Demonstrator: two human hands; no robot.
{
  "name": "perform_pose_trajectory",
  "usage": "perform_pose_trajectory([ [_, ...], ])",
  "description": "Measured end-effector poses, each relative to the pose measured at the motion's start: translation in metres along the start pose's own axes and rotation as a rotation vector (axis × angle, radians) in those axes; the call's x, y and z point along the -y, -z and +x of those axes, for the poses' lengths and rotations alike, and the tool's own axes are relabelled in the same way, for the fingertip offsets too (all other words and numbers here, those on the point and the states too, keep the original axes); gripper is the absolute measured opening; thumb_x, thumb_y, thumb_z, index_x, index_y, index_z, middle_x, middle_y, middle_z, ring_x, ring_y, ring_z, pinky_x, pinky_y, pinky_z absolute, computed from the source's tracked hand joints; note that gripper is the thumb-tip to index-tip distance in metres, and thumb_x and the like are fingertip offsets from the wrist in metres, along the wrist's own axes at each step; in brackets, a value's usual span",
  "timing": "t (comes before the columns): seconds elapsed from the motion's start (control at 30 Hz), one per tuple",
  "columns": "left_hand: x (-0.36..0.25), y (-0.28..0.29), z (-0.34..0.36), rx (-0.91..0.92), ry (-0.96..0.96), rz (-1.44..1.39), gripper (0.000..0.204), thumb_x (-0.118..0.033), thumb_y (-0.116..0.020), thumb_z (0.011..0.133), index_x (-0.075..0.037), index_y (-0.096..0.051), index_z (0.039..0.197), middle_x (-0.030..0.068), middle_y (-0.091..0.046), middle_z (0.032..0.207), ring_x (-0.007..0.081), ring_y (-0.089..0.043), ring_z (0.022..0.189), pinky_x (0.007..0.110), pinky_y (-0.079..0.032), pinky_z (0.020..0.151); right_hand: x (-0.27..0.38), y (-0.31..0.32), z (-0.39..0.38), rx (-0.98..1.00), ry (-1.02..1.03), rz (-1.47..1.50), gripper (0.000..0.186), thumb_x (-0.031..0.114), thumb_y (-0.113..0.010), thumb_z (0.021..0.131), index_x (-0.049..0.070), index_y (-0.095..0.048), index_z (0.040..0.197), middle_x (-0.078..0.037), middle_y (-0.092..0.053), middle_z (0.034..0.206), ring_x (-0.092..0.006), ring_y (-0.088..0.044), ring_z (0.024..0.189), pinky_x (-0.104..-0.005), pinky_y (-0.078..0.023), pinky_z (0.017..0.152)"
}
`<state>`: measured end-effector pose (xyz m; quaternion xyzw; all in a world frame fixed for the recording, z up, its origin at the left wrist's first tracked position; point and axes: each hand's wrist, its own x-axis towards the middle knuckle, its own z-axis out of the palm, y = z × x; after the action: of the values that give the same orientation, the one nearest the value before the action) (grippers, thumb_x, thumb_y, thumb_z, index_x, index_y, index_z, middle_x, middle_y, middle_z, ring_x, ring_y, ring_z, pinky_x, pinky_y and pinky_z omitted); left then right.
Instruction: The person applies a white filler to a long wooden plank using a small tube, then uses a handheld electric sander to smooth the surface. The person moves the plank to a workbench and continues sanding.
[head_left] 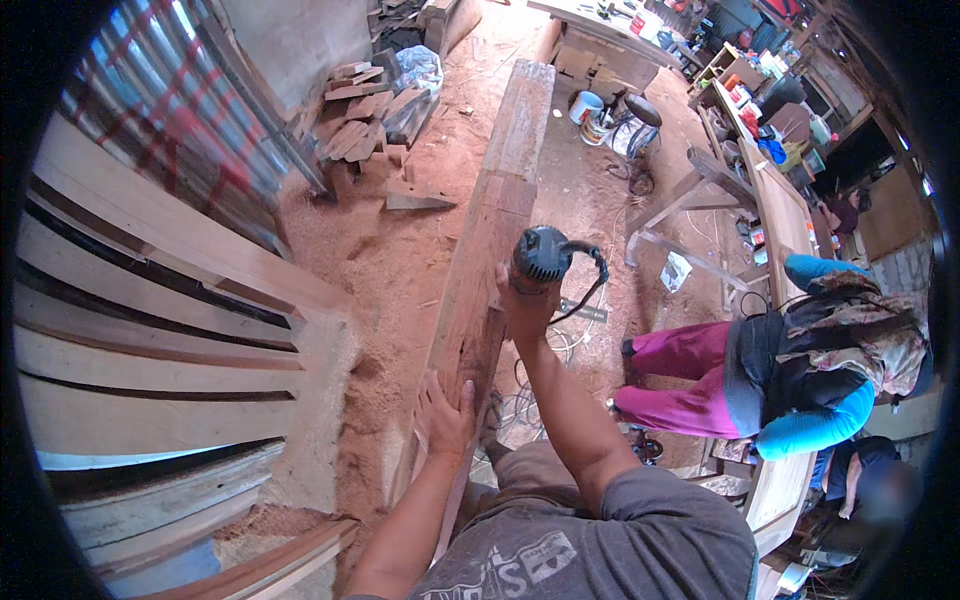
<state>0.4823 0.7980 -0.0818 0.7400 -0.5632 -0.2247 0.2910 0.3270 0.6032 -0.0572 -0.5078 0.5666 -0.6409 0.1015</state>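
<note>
In my right hand (528, 305) is a corded power tool (543, 254) with a dark, vented, rounded motor housing. My fingers wrap round its body, and its black cord loops off to the right. The tool is at the right edge of a long, thick wooden beam (498, 192); its working end is hidden by the housing and my hand. Nearer to me, my left hand (445, 415) lies on the beam with its fingers spread, holding nothing.
Long boards (160, 355) lean at the left. Scrap wood (365, 125) is piled at the far left on sawdust. Cables (525, 400) lie right of the beam. A person in pink trousers (690, 380) bends over a workbench (785, 215) at the right. Buckets (590, 115) stand beyond.
</note>
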Motion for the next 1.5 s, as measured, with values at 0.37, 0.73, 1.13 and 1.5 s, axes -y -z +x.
perform_pose_trajectory([
  [0.37,-0.002,0.004,-0.003,-0.044,-0.038,0.013,0.081,-0.058,-0.065,0.102,0.009,-0.052,0.145,0.0343,-0.058,0.144,0.0515,-0.053,0.136,0.058,-0.041,0.117,-0.036,-0.036,0.076,-0.016,0.063,0.066,0.048,0.013,-0.094,0.084,0.003,-0.067,0.122,-0.005,-0.074,0.109,-0.0182,-0.071,0.098,-0.0341,-0.057,0.09],
  [0.73,-0.005,0.004,-0.002,0.004,0.023,0.027,0.077,-0.056,-0.068,0.101,0.007,-0.054,0.144,0.0315,-0.059,0.144,0.0503,-0.055,0.134,0.057,-0.043,0.115,-0.041,-0.039,0.146,-0.019,-0.04,0.151,0.046,0.014,-0.094,0.085,0.004,-0.064,0.12,-0.005,-0.071,0.105,-0.0153,-0.067,0.085,-0.0332,-0.057,0.076],
  [1.13,0.014,-0.01,-0.002,-0.04,-0.035,0.012,0.06,-0.042,-0.057,0.108,0.007,-0.056,0.143,0.0308,-0.061,0.143,0.0489,-0.058,0.132,0.054,-0.046,0.114,0.012,0.047,-0.135,0.215,-0.389,0.191,0.039,0.019,-0.089,0.087,0.009,-0.068,0.119,-0.005,-0.07,0.114,-0.0265,-0.067,0.105,-0.0423,-0.055,0.097],
  [1.5,0.013,-0.006,-0.004,-0.027,-0.028,0.011,0.067,-0.046,-0.055,0.109,0.007,-0.053,0.149,0.032,-0.06,0.147,0.0495,-0.057,0.134,0.055,-0.044,0.115,0.016,0.021,-0.063,0.083,-0.017,-0.118,0.056,0.012,-0.094,0.082,0.006,-0.061,0.126,-0.005,-0.071,0.113,-0.0178,-0.069,0.1,-0.0359,-0.056,0.093],
])
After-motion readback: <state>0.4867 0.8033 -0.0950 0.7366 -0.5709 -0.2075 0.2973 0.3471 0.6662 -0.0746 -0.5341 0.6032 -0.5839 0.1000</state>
